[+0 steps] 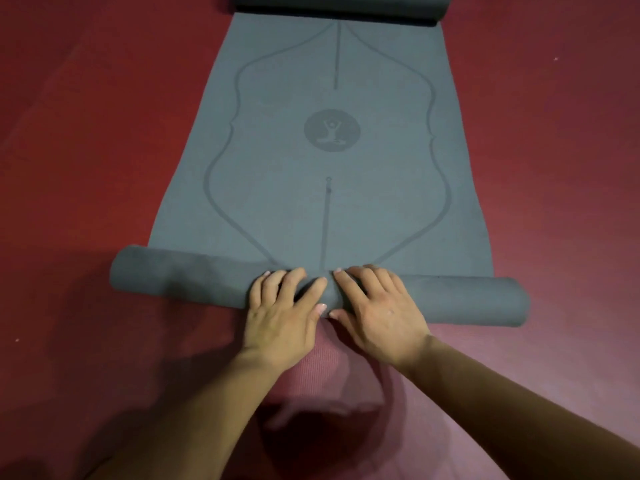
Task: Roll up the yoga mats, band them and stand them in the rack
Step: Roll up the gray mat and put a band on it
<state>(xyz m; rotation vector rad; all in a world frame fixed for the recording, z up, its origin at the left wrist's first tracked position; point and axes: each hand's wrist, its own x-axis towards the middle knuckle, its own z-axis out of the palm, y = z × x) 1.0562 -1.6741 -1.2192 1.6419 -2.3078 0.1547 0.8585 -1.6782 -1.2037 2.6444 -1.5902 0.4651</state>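
A grey yoga mat (311,161) with a printed outline and a round seated-figure emblem lies flat on the red floor. Its near end is wound into a roll (173,278) that runs across the view. My left hand (284,306) and my right hand (374,306) rest side by side on the middle of that roll, fingers spread over its top and thumbs against its near side. The far end of the mat (339,8) curls up into a second, darker roll at the top edge of the view.
Red floor matting (86,133) surrounds the mat on all sides. A paler ribbed red mat (346,375) lies under my forearms. No rack or bands are in view.
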